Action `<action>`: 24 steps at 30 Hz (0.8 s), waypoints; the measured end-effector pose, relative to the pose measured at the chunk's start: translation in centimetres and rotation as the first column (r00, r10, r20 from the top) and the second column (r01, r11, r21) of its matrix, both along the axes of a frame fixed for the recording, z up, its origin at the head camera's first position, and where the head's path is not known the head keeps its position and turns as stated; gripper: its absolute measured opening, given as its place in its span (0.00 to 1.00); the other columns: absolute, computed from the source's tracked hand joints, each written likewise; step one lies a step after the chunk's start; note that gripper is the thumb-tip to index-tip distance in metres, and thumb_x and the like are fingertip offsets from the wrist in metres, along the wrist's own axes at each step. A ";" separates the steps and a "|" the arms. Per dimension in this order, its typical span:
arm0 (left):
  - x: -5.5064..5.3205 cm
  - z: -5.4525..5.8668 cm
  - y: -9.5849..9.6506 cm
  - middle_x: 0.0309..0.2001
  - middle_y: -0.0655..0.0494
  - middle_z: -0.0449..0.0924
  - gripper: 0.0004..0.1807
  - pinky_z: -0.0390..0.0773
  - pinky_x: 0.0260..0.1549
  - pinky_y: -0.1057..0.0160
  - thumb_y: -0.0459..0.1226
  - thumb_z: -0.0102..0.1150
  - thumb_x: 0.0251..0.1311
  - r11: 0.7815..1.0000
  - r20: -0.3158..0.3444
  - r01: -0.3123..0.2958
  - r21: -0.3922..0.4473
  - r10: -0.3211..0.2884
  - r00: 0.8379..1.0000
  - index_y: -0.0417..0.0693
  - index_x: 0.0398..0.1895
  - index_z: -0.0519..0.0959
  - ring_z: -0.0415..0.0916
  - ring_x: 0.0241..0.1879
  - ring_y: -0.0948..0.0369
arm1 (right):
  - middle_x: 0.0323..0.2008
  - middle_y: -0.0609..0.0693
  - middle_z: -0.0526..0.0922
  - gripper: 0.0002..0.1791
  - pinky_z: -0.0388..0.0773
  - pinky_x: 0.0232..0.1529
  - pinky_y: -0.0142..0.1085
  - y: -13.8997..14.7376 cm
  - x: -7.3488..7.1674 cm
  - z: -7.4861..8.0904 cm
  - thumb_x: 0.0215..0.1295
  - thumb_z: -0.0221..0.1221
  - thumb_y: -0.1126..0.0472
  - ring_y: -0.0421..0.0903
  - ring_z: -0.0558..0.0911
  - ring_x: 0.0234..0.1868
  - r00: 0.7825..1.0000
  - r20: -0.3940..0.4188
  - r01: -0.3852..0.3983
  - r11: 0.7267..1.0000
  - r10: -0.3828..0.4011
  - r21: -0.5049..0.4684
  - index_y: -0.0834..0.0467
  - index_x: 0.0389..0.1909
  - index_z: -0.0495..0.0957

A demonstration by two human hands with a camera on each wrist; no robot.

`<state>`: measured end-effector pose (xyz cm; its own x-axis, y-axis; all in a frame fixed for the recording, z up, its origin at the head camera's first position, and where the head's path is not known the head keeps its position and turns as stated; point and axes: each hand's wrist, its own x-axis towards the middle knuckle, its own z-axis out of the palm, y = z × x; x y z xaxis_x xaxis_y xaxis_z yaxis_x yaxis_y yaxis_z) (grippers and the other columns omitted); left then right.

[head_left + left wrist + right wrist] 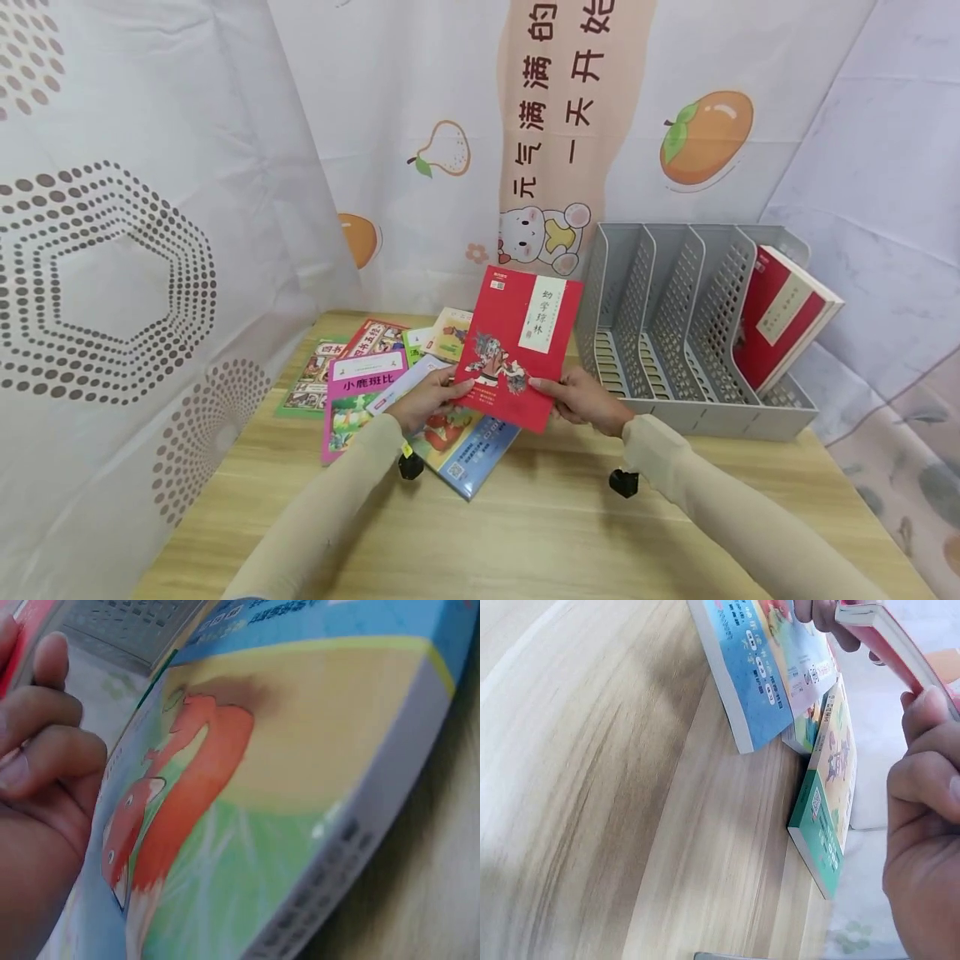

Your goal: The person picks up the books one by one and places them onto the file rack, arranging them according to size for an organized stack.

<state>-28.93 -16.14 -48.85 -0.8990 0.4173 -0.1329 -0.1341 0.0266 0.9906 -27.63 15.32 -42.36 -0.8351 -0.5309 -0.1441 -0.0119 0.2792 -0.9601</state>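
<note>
A red book (502,342) with a white title strip and a drawn figure is held up over the table, tilted, its cover facing me. My left hand (427,398) pinches its lower left edge, thumb on the cover. On the opposite edge my right hand (588,397) grips it the same way, fingers behind. The right wrist view shows the red book's page edges (904,649) between both hands. Below the left hand lies a thick blue book (476,454) with a fox picture (195,765), partly covered by the red one.
Several children's books lie overlapping at the left, among them a purple one (352,417) and a green-edged one (311,392). A grey file rack (720,417) with upright dividers stands at the right; another red book (780,325) leans in its rightmost slot. Printed curtains hang behind.
</note>
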 end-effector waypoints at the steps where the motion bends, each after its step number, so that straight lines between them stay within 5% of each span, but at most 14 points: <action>1: -0.2 -0.2 0.1 0.52 0.51 0.85 0.30 0.70 0.28 0.69 0.51 0.62 0.70 1.000 -0.004 0.000 -0.028 0.000 1.000 0.50 0.71 0.73 0.76 0.32 0.65 | 0.24 0.56 0.82 0.26 0.54 0.15 0.31 0.0 0.1 0.0 0.73 0.62 0.45 0.40 0.59 0.13 1.000 -0.011 0.007 1.000 -0.007 0.010 0.64 0.56 0.81; 4: -0.6 -0.6 0.6 0.51 0.52 0.85 0.32 0.68 0.27 0.68 0.56 0.65 0.66 0.996 -0.024 -0.009 -0.090 0.007 1.000 0.50 0.68 0.76 0.73 0.30 0.64 | 0.25 0.56 0.83 0.26 0.56 0.15 0.31 0.0 0.4 0.0 0.74 0.62 0.46 0.40 0.60 0.14 0.998 -0.058 0.034 0.999 -0.032 0.023 0.64 0.57 0.80; 10: -0.8 -0.3 1.7 0.32 0.52 0.77 0.33 0.60 0.20 0.66 0.60 0.65 0.64 0.988 -0.028 -0.067 -0.141 0.063 0.998 0.50 0.63 0.79 0.57 0.18 0.63 | 0.29 0.58 0.84 0.26 0.62 0.18 0.31 0.3 0.8 0.1 0.74 0.61 0.45 0.43 0.68 0.18 0.984 -0.150 0.098 0.995 -0.092 0.031 0.62 0.60 0.78; 14: -0.8 -0.1 2.2 0.29 0.55 0.75 0.30 0.62 0.20 0.66 0.59 0.66 0.64 0.978 -0.027 -0.083 -0.192 0.079 0.996 0.50 0.60 0.81 0.59 0.17 0.63 | 0.33 0.55 0.86 0.25 0.66 0.19 0.31 0.8 1.1 0.3 0.74 0.61 0.44 0.48 0.75 0.22 0.961 -0.239 0.158 0.984 -0.135 0.082 0.60 0.58 0.79; 19: -0.8 -0.3 2.6 0.29 0.55 0.79 0.24 0.63 0.20 0.66 0.54 0.65 0.68 0.974 -0.061 -0.066 -0.218 0.054 0.997 0.43 0.52 0.84 0.60 0.18 0.64 | 0.30 0.54 0.85 0.27 0.67 0.18 0.32 1.2 1.2 0.4 0.74 0.60 0.41 0.48 0.76 0.23 0.927 -0.326 0.235 0.965 -0.186 0.118 0.61 0.55 0.80; 24: -0.8 -0.6 3.3 0.33 0.53 0.79 0.22 0.63 0.19 0.66 0.53 0.61 0.71 0.980 -0.067 -0.003 -0.197 -0.011 0.998 0.46 0.54 0.85 0.59 0.18 0.65 | 0.32 0.53 0.85 0.27 0.75 0.23 0.35 1.7 1.4 0.6 0.75 0.59 0.43 0.50 0.80 0.25 0.896 -0.374 0.298 0.949 -0.239 0.107 0.63 0.55 0.79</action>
<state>-29.70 -12.81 -49.48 -0.9070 0.3925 -0.1523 -0.0669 0.2227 0.9726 -26.27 17.00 -41.80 -0.9538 -0.2740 0.1230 -0.2438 0.4671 -0.8499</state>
